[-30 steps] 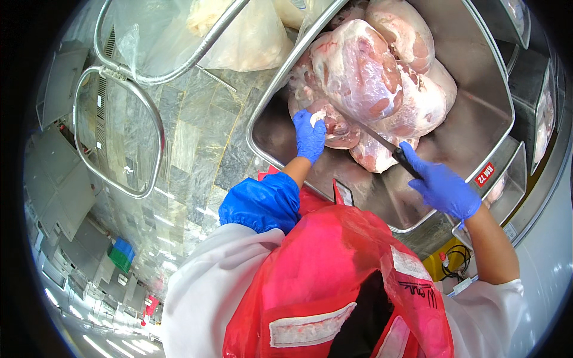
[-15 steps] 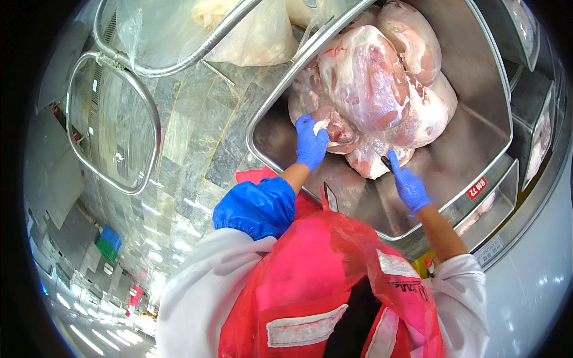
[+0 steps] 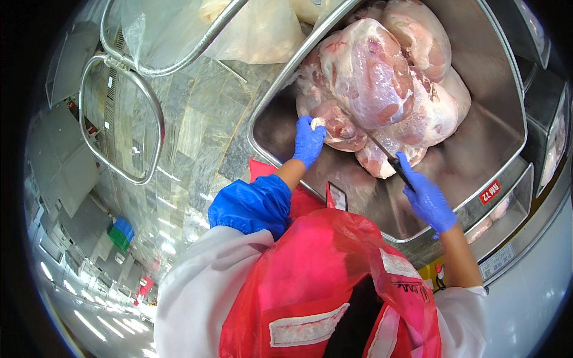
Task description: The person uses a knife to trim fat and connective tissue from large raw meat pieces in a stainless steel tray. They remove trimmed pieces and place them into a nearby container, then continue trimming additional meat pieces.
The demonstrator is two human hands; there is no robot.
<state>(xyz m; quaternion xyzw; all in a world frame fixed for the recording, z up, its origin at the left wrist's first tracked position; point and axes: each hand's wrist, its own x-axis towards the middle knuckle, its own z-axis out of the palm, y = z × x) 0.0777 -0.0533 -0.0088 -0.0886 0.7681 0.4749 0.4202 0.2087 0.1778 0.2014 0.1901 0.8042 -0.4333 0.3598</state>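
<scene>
In a deep steel bin (image 3: 480,128) sits a pile of large, pale pink raw meat pieces (image 3: 365,71). My blue-gloved left hand (image 3: 308,143) is closed on a whitish fatty edge of a smaller meat piece (image 3: 339,124) at the pile's lower left. My blue-gloved right hand (image 3: 427,200) is wrapped round the black handle of a long knife (image 3: 399,167). The blade points up-left and lies against the meat, its far part partly hidden between that smaller piece and the pieces beside it.
Clear plastic bags (image 3: 250,42) of pale contents and bent steel tube frames (image 3: 156,137) are at upper left over a tiled floor (image 3: 209,119). More steel containers (image 3: 546,125) with meat line the right side. Green and blue crates (image 3: 121,234) stand far lower left.
My right hand and knife shifted inward half a second ago, then back out to the lower right, showing more blade. My left hand keeps its hold on the meat. The view shifts slightly.
</scene>
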